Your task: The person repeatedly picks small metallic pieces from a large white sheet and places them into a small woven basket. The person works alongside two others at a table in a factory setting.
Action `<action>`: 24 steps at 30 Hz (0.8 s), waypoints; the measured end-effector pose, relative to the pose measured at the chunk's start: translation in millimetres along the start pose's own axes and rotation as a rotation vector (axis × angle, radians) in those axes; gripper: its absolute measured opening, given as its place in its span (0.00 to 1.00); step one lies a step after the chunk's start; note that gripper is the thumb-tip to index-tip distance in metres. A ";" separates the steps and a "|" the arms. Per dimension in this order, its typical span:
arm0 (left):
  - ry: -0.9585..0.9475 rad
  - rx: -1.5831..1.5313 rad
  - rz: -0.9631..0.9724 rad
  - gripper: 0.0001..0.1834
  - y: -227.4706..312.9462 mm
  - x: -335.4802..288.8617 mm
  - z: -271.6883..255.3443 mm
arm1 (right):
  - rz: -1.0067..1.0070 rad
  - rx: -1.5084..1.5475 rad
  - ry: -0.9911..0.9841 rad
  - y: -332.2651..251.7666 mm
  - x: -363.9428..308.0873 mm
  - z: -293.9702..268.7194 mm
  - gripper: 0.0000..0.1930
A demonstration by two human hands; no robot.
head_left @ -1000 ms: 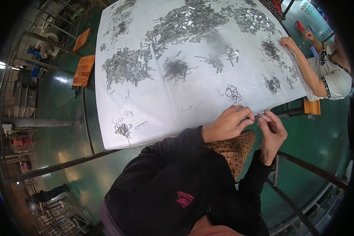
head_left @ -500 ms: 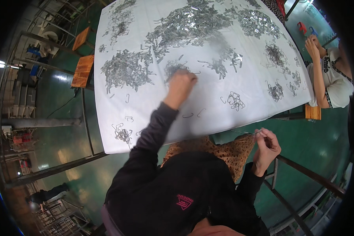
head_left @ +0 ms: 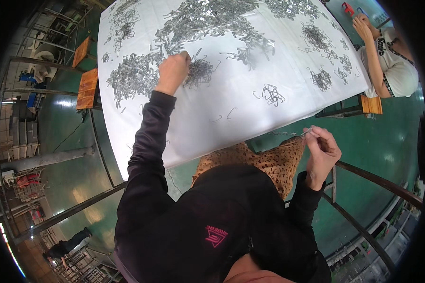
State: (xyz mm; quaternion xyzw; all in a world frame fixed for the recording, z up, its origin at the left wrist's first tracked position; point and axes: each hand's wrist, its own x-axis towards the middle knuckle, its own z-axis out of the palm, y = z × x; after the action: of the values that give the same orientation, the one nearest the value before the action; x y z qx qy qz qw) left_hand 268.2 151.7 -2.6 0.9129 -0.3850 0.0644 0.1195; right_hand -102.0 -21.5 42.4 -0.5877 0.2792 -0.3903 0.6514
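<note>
My left hand (head_left: 173, 71) is over the white table, fingers curled together at the edge of a pile of flat silver metal clips (head_left: 136, 78). Whatever its fingertips hold is hidden. Just to its right lies a tangle of dark wire hooks (head_left: 200, 73). My right hand (head_left: 323, 153) is off the table's near edge, above my lap. Thumb and fingers pinch a small silver metal clip (head_left: 307, 131), from which a thin strand of linked wire (head_left: 283, 133) trails left.
A large heap of clips (head_left: 205, 23) covers the far middle of the table (head_left: 193, 127). Small clusters of wire hooks (head_left: 272, 95) lie to the right. Another person (head_left: 394, 61) sits at the right edge. Wooden stools (head_left: 87, 89) and metal frames stand at the left.
My left hand has moved left from the wire hook tangle to the edge of the clip pile. The right hand keeps its pinch, raised slightly. The view has shifted a little.
</note>
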 end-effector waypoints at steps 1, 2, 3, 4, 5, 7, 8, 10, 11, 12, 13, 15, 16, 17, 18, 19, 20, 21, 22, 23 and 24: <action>0.063 -0.035 0.010 0.04 3.9 0.6 -8.1 | -0.020 -0.019 0.012 -1.0 -1.0 -0.4 0.11; 0.125 -0.068 0.019 0.05 8.5 0.1 -16.1 | -0.037 -0.038 0.023 -2.3 -2.1 -1.2 0.11; 0.165 -0.098 0.010 0.05 13.0 -1.9 -23.8 | -0.050 -0.055 0.032 -3.3 -3.7 -1.8 0.11; 0.217 -0.151 0.091 0.05 19.1 -6.5 -28.9 | -0.054 -0.040 0.022 -4.9 -5.2 -3.1 0.11; 0.141 -0.224 0.143 0.05 26.6 -14.5 -31.0 | -0.058 -0.037 0.016 -5.7 -7.1 -3.8 0.11; 0.049 -0.394 0.284 0.05 41.0 -30.3 -30.1 | -0.067 -0.014 0.011 -6.5 -9.2 -4.4 0.11; -0.062 -0.370 0.278 0.05 47.0 -39.4 -27.8 | -0.082 -0.046 0.016 -6.5 -11.0 -4.1 0.11; -0.209 -0.364 0.329 0.06 56.9 -55.6 -22.1 | -0.089 -0.036 -0.001 -7.4 -12.9 -4.1 0.11; -0.257 -0.347 0.322 0.05 60.8 -61.9 -19.5 | -0.098 -0.031 -0.007 -7.9 -13.1 -4.1 0.12; -0.282 -0.375 0.305 0.05 63.8 -67.8 -17.6 | -0.087 -0.035 -0.004 -8.4 -13.5 -4.0 0.12; -0.336 -0.391 0.265 0.06 66.4 -72.7 -16.3 | -0.075 -0.041 -0.001 -9.0 -13.8 -4.2 0.12; -0.301 -0.417 0.250 0.06 71.3 -80.0 -15.5 | -0.062 -0.050 0.006 -9.7 -14.2 -4.7 0.12; -0.318 -0.417 0.216 0.06 72.6 -83.7 -16.5 | -0.062 -0.054 0.010 -9.8 -13.9 -5.1 0.13; -0.317 -0.423 0.176 0.06 72.5 -86.9 -18.2 | -0.063 -0.058 0.013 -9.6 -13.9 -5.6 0.13; -0.337 -0.420 0.122 0.06 71.8 -89.3 -19.4 | -0.069 -0.055 0.007 -9.5 -13.8 -6.4 0.13; -0.358 -0.418 0.068 0.06 70.0 -92.0 -20.4 | -0.074 -0.053 0.001 -9.5 -13.6 -7.4 0.13; -0.336 -0.417 0.045 0.06 66.6 -95.6 -21.7 | -0.080 -0.035 -0.004 -9.4 -14.2 -8.2 0.13; -0.314 -0.417 0.019 0.06 61.5 -100.0 -23.1 | -0.086 -0.053 -0.012 -9.4 -14.6 -9.2 0.13; -0.285 -0.418 0.002 0.06 54.9 -105.5 -24.9 | -0.092 -0.053 -0.019 -9.7 -15.1 -10.3 0.13; -0.301 -0.389 -0.026 0.06 47.2 -112.0 -26.8 | -0.085 -0.040 -0.027 -10.0 -15.6 -11.2 0.13; -0.309 -0.363 -0.044 0.06 38.6 -118.7 -29.0 | -0.097 -0.045 -0.042 -10.3 -15.6 -12.1 0.13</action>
State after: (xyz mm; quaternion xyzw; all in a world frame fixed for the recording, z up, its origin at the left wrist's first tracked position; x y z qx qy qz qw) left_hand 157.3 215.0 6.9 0.8836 -0.3839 -0.1488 0.2229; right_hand -122.3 -15.2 49.2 -0.6232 0.2455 -0.4027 0.6239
